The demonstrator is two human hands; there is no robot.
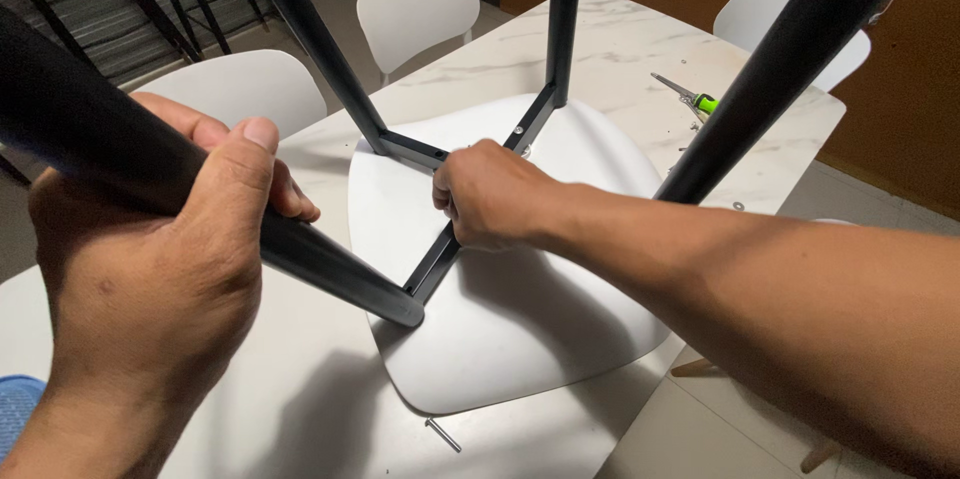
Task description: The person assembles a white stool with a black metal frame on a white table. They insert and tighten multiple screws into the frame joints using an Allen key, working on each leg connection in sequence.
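Upturned white chair seat (pixel 500 339) flat on the white marble-look table (pixel 620 49), underside up, black metal cross-frame (pixel 440 257) fixed across it. Four black legs rising from the frame toward the camera: one at near left (pixel 330 274), one at far left (pixel 320 44), one at far centre (pixel 563 19), one at right (pixel 790 59).

Left hand (pixel 150 269) clamped around the near-left leg, thumb over the top, fingers wrapped beneath, grip partway up the tube. Foot of that leg meeting the frame just past the hand, down at the seat.

Right hand (pixel 490 194) closed into a fist at the centre of the cross-frame, knuckles up, resting on the bars where these join. Whatever sits inside the fist hidden by the fingers; cannot tell if a tool or fastener is there. Forearm stretched across the lower right of the view.

Loose bolt (pixel 442 435) on the table just off the near edge of the seat. Screwdriver with green handle (pixel 690 97) farther back on the tabletop, right of the seat, well apart from both hands. Small washer (pixel 738 206) near the right table edge.

Three more white chairs around the table: far left (pixel 240 89), far centre (pixel 418 4), far right (pixel 750 14). Blue mesh object (pixel 15 409) at the lower left edge.
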